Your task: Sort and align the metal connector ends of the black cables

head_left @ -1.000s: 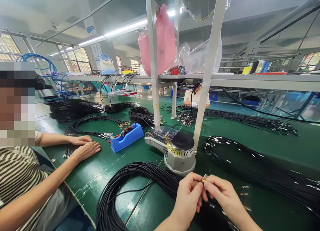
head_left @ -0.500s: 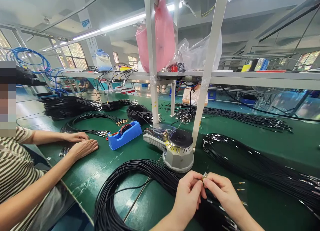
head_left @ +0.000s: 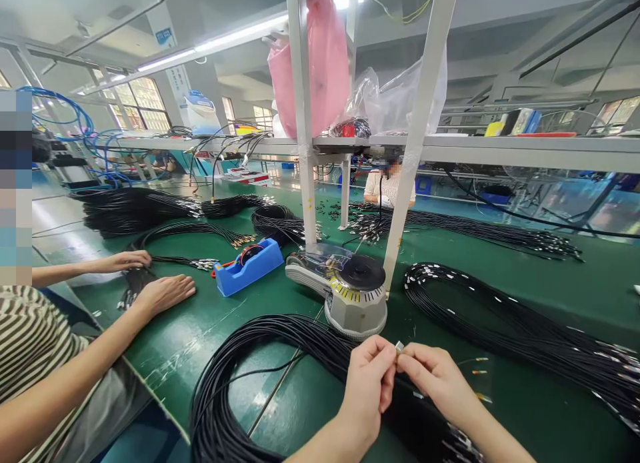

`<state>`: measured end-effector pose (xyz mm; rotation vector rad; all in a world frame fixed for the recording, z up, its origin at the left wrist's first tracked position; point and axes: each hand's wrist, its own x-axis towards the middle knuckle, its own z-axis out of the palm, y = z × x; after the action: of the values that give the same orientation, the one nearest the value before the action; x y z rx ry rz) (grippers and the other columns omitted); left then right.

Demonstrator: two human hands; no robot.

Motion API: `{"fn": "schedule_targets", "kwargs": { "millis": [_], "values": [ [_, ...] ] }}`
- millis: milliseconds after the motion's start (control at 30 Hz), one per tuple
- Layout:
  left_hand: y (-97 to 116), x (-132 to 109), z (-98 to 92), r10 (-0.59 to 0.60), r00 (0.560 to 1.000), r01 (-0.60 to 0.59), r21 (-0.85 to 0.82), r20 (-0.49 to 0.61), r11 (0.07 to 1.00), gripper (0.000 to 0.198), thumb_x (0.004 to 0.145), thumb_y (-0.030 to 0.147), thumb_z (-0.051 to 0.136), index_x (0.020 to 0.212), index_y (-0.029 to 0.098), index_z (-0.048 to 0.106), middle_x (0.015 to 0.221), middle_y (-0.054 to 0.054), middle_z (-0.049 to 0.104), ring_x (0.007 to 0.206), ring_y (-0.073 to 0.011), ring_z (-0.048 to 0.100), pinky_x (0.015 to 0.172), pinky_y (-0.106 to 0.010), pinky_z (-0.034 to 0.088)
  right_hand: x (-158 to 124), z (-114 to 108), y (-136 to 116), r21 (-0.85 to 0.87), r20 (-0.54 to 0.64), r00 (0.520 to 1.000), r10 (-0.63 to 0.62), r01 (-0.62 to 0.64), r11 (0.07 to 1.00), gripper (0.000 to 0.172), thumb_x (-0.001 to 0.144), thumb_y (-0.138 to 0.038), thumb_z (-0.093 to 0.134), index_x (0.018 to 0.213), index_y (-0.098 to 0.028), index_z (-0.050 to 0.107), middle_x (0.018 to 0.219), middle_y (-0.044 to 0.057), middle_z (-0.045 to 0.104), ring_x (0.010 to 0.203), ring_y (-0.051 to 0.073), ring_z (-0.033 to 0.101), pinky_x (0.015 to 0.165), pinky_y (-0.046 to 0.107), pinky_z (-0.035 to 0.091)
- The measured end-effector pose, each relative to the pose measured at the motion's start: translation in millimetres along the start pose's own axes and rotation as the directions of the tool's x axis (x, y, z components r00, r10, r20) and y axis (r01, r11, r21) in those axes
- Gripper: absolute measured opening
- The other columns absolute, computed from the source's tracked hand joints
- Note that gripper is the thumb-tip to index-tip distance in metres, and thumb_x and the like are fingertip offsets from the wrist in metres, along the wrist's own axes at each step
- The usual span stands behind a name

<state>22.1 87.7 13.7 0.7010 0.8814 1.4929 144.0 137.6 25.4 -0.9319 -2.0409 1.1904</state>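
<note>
My left hand [head_left: 367, 386] and my right hand [head_left: 437, 379] meet above the table, thumbs and fingertips pressed together around a small silver connector [head_left: 399, 346]. Only its metal tip shows; the fingers hide the rest. Below and behind the hands lies a large coil of black cables [head_left: 225, 376], whose metal ends [head_left: 463, 443] show under my right forearm. Just beyond my fingers stands a grey round tape dispenser [head_left: 356, 313] with a black disc on top. A few thin wire ends [head_left: 480, 371] with orange tips lie right of my right hand.
Another looped cable bundle [head_left: 450, 316] lies at the right. A blue tape holder [head_left: 250, 268] stands left of the dispenser. White shelf posts [head_left: 413, 136] rise from the green table [head_left: 185, 336]. A co-worker's hands [head_left: 165, 295] rest at the left, near more cables.
My hands have shifted slightly left and up in view, still pinching the connector, whose silver tip shows a little more. The co-worker's farther hand has moved left, onto the cables.
</note>
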Motion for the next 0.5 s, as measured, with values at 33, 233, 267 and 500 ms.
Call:
{"fn": "schedule_targets", "kwargs": {
  "millis": [33, 233, 267, 500],
  "values": [
    [0, 0, -0.2, 0.007, 1.0, -0.007, -0.016, -0.005, 1.0, 0.037, 0.072, 0.046, 0.062, 0.062, 0.017, 0.042, 0.042, 0.009, 0.036, 0.029, -0.0011, 0.022, 0.028, -0.015, 0.011, 1, -1, 2, 0.015, 0.009, 0.999, 0.049, -0.049, 0.999, 0.039, 0.08, -0.05, 0.049, 0.06, -0.018, 0.056, 0.042, -0.007, 0.034, 0.038, 0.008, 0.027, 0.039, 0.021, 0.021],
    [1, 1, 0.4, 0.057, 0.998, -0.058, -0.031, -0.028, 0.998, 0.033, 0.078, 0.044, 0.058, 0.068, 0.018, 0.04, 0.048, 0.008, 0.04, 0.032, -0.002, 0.024, 0.029, -0.014, 0.015, 0, -10, 1, 0.092, -0.111, 0.975, 0.191, -0.181, 0.979, 0.036, 0.078, -0.051, 0.05, 0.072, -0.017, 0.061, 0.039, -0.008, 0.038, 0.037, 0.009, 0.031, 0.04, 0.022, 0.025],
    [1, 1, 0.8, 0.054, 0.998, -0.054, -0.021, -0.013, 0.998, 0.032, 0.079, 0.044, 0.057, 0.069, 0.018, 0.041, 0.049, 0.008, 0.041, 0.033, -0.002, 0.025, 0.029, -0.014, 0.016, -1, -11, -2, 0.132, -0.125, 0.979, 0.163, -0.147, 0.98, 0.036, 0.078, -0.051, 0.05, 0.078, -0.017, 0.062, 0.042, -0.006, 0.041, 0.04, 0.01, 0.035, 0.042, 0.022, 0.029],
    [-4, 0, 0.0, 0.097, 0.995, -0.096, -0.022, 0.032, 0.995, 0.025, 0.074, 0.034, 0.063, 0.073, 0.017, 0.045, 0.05, 0.008, 0.041, 0.035, -0.002, 0.028, 0.032, -0.014, 0.019, -2, -5, -15, 0.134, -0.088, 0.995, 0.056, -0.044, 0.99, 0.033, 0.078, -0.049, 0.054, 0.073, -0.017, 0.061, 0.055, -0.003, 0.048, 0.051, 0.012, 0.044, 0.049, 0.025, 0.04]
  ]
}}
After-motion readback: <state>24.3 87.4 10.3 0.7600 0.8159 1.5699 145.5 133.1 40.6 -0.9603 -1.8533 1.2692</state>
